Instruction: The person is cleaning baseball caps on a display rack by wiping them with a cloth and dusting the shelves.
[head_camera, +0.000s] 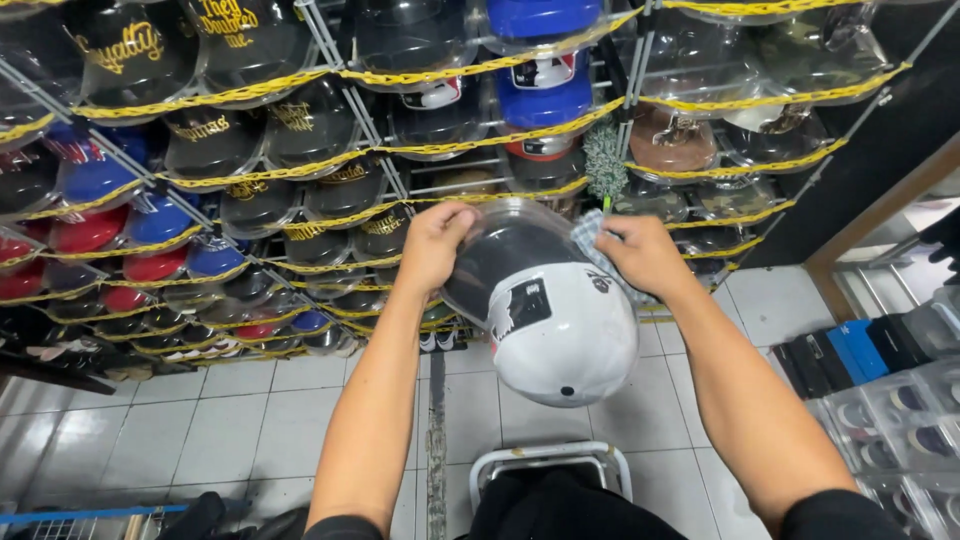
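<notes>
The white cap (560, 335) sits in a clear, glossy plastic shell (500, 240). At two o'clock from it, a checked cloth (592, 235) looks soft and matt. The wire rack (400, 185) is pale metal; the floor tiles (250, 420) are smooth, faintly shiny.

Behind and above the held spot, a wire display rack (370, 120) carries rows of caps in clear plastic covers, laced with yellow plastic chain (300, 75). Black caps with gold lettering (215, 140) sit up and to the left, red and blue caps (120, 225) further left, and blue caps (545, 100) directly above. A green duster (604, 160) hangs just above. Camouflage caps (800, 60) fill the upper right. Directly below stands a metal stool (550, 462) on the grey tiled floor (230, 420). Clear boxes (900, 420) are stacked lower right.
</notes>
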